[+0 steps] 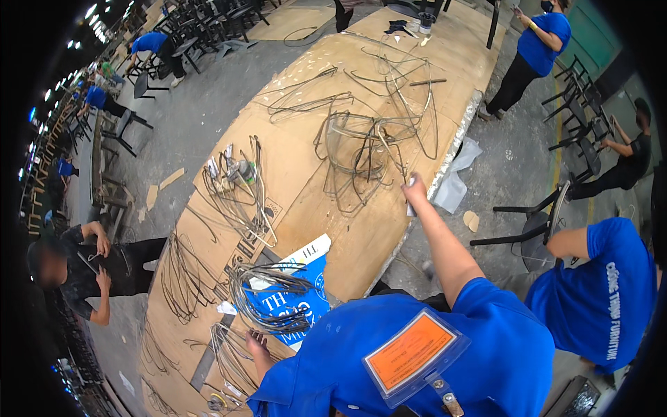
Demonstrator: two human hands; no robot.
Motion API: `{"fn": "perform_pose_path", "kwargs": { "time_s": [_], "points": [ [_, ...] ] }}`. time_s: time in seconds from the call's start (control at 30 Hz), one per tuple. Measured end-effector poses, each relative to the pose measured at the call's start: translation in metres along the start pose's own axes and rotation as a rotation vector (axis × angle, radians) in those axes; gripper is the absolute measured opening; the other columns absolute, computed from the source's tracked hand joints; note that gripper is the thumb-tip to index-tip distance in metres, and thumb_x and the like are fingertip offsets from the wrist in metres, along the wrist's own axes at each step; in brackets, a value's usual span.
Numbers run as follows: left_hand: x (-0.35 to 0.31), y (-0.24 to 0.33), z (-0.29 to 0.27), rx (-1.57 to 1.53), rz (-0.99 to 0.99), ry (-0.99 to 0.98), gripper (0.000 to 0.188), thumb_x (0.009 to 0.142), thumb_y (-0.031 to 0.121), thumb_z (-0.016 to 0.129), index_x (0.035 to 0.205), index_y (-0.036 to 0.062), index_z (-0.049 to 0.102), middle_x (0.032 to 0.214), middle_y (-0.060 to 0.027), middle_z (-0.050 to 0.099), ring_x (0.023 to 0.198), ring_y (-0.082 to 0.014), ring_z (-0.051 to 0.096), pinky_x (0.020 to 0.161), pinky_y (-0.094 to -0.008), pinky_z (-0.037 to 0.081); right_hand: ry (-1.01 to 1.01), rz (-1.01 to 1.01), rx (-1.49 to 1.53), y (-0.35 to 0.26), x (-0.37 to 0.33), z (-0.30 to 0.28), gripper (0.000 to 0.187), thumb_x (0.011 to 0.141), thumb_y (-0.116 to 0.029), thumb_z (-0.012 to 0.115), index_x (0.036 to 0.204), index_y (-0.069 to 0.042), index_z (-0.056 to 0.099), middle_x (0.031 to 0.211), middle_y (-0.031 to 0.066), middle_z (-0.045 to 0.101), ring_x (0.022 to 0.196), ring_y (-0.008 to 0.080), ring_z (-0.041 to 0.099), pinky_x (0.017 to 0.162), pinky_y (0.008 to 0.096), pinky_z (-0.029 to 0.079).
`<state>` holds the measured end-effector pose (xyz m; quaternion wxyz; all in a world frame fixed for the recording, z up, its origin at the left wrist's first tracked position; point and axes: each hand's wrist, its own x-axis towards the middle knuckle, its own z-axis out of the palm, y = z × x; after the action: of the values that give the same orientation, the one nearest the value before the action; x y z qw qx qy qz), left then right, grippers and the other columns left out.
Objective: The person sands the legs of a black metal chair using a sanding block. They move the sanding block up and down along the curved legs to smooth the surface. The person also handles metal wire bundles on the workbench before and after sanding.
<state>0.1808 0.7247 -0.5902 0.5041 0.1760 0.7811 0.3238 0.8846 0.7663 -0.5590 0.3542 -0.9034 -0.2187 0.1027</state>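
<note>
Workbench [326,229] topped with brown board runs from near left to far right. On it, a tangle of bent metal frames [361,149] lies far of my right hand [414,186], closed on a small pale object. Near left, my left hand [256,342] hovers open-fingered beside wire loops [267,295].

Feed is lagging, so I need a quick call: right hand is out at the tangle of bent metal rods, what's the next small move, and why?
Probably close the right hand on the nearest rod of the tangled rod pile and draw it toward you. The hand sits at the pile's edge, while the left hand is open by the wire bundle.
</note>
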Motion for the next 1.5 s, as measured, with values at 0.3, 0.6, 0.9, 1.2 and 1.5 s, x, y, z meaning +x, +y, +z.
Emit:
{"fn": "perform_pose_path", "kwargs": {
  "time_s": [0.3,0.6,0.9,1.2,1.5],
  "points": [
    [-0.018,0.050,-0.019,0.131,0.077,0.060,0.059,0.092,0.051,0.038,0.131,0.0076,0.042,0.128,-0.0140,0.047,0.118,-0.0301,0.046,0.094,-0.0474,0.037,-0.368,-0.063,0.278,0.013,0.018,-0.017,0.008,0.085,-0.006,0.056,0.092,-0.004,0.059,0.071,0.0058,0.063,0.065,0.0135,0.061,0.058,0.0276,0.048],
    [-0.026,0.074,-0.018,0.142,0.231,0.029,0.072,0.088,0.060,0.041,0.133,0.0047,0.037,0.133,-0.0173,0.043,0.121,-0.0318,0.044,0.095,-0.0471,0.036,-0.706,-0.038,0.265,-0.033,-0.039,-0.024,0.015,0.078,-0.006,0.059,0.093,-0.007,0.059,0.075,0.0076,0.064,0.065,0.0177,0.061,0.060,0.0315,0.048],
    [-0.037,0.067,-0.020,0.237,0.239,0.157,0.056,0.090,0.048,0.046,0.128,0.0057,0.045,0.122,-0.0138,0.052,0.105,-0.0269,0.053,0.081,-0.0395,0.044,-0.975,-0.562,-0.083,-0.025,-0.062,-0.017,0.054,0.072,-0.032,0.071,0.114,-0.002,0.056,0.090,0.0165,0.065,0.084,0.0312,0.062,0.074,0.0397,0.049],
    [-0.042,0.058,-0.057,0.269,0.359,0.285,0.045,0.093,0.039,0.047,0.113,-0.0003,0.054,0.093,-0.0100,0.062,0.076,-0.0169,0.054,0.066,-0.0275,0.044,-0.071,-0.382,-0.138,-0.002,0.121,-0.070,0.050,0.071,-0.017,0.069,0.118,-0.011,0.053,0.109,0.0146,0.061,0.107,0.0354,0.052,0.089,0.0408,0.044],
    [-0.041,0.104,-0.054,0.452,0.778,0.429,0.041,0.093,0.032,0.051,0.107,-0.0063,0.057,0.090,-0.0113,0.061,0.080,-0.0176,0.055,0.072,-0.0294,0.045,-0.481,-0.362,-0.344,-0.019,0.119,-0.024,0.029,0.077,-0.014,0.059,0.105,-0.014,0.063,0.101,0.0107,0.065,0.095,0.0332,0.059,0.081,0.0436,0.047]
  ]
}}
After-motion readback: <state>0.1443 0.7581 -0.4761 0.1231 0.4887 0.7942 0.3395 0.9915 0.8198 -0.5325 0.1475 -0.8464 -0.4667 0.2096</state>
